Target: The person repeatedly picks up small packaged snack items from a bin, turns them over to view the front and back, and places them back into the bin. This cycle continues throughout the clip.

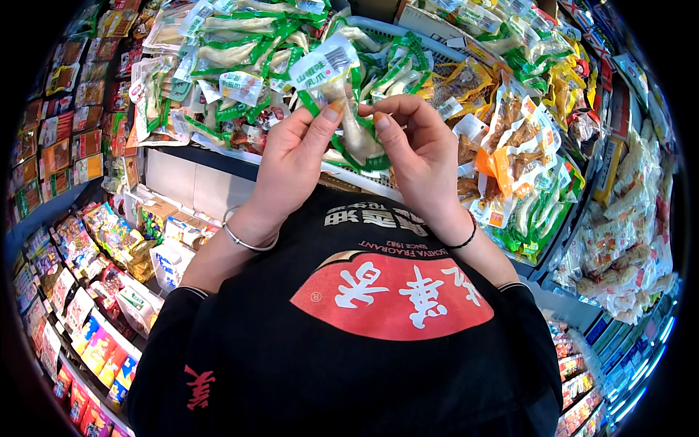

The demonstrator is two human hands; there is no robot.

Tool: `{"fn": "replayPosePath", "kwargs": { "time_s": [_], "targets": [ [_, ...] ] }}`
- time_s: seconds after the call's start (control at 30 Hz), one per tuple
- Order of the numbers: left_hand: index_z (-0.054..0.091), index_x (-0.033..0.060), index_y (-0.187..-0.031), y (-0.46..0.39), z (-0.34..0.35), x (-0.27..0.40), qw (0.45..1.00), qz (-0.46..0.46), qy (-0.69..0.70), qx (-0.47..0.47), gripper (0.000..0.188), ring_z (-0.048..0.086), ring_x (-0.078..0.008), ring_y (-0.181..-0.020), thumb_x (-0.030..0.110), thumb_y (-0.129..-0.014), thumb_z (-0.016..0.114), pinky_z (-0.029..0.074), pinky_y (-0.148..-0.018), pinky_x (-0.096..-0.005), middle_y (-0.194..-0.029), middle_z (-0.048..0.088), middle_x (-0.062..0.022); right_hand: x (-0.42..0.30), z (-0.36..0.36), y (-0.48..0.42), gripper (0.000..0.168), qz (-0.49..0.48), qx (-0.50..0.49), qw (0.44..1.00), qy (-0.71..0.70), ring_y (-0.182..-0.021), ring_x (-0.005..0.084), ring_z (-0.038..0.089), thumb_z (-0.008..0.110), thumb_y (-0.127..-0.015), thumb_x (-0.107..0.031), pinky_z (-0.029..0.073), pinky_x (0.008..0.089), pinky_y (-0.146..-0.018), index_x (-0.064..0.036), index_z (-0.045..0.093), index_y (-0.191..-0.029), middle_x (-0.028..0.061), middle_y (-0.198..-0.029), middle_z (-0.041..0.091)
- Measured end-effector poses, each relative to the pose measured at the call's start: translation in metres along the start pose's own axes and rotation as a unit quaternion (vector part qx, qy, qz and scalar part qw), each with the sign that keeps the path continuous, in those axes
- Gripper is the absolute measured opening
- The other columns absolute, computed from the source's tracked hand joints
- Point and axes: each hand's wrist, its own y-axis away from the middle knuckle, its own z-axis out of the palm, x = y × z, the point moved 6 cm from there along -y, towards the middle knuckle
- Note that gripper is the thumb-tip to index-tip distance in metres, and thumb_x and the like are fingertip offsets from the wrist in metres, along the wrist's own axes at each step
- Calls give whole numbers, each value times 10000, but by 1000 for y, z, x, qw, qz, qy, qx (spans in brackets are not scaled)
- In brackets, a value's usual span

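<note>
A clear-and-green plastic packet of a pale chicken foot (pixel 357 131) is up in front of me, its white printed end pointing away. My left hand (pixel 303 150) pinches the packet's left edge between thumb and fingers. On the packet's right side, my right hand (pixel 418 150) has its thumb and forefinger close together near the edge; whether they grip the film cannot be told. Behind and below the hands, similar green packets (pixel 232 54) are piled in a display. A white plastic basket (pixel 377 188) shows its near rim under the held packet.
Orange-and-white packets of brown meat (pixel 516 142) lie to the right, beside yellow packets (pixel 467 79). Farther right is a heap of clear packets (pixel 617 235). Racks of hanging snack packets (pixel 57 150) stand at left, above snack shelves (pixel 109 355). A cardboard box (pixel 431 27) edges the basket's far side.
</note>
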Motion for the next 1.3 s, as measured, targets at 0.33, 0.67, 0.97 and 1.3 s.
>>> {"fn": "replayPosePath", "kwargs": {
  "time_s": [0.33,0.67,0.97,1.3],
  "targets": [
    [613,-37,-1061,-3,1,-7,995,22,-90,-37,319,469,11,-733,250,-982,499,396,-599,-160,-819,611,35,11,4,1,173,145,-43,986,-74,-636,7,427,646,-892,-157,342,175,-531,-22,567,-820,-52,-699,530],
    [614,-25,-1022,-1,3,-4,1000,5,-20,-11,266,503,2,-745,212,-981,500,421,-619,-158,-830,610,23,10,6,2,187,127,-39,984,-117,-626,0,417,645,-889,-115,329,173,-524,-38,519,-774,-60,-684,520],
    [607,-14,-1018,-1,2,-11,999,-14,25,13,254,524,-4,-757,206,-985,486,431,-638,-159,-857,617,17,10,7,3,190,99,-41,990,-92,-636,2,418,640,-891,-113,331,176,-536,-36,502,-786,-60,-682,508],
    [598,-6,-1065,-2,3,-17,991,-41,127,23,247,572,-36,-820,199,-981,487,463,-713,-177,-929,637,-16,7,10,5,131,96,-58,984,-138,-713,20,484,603,-910,-96,402,183,-624,-22,516,-846,-23,-765,561]
  ]
}}
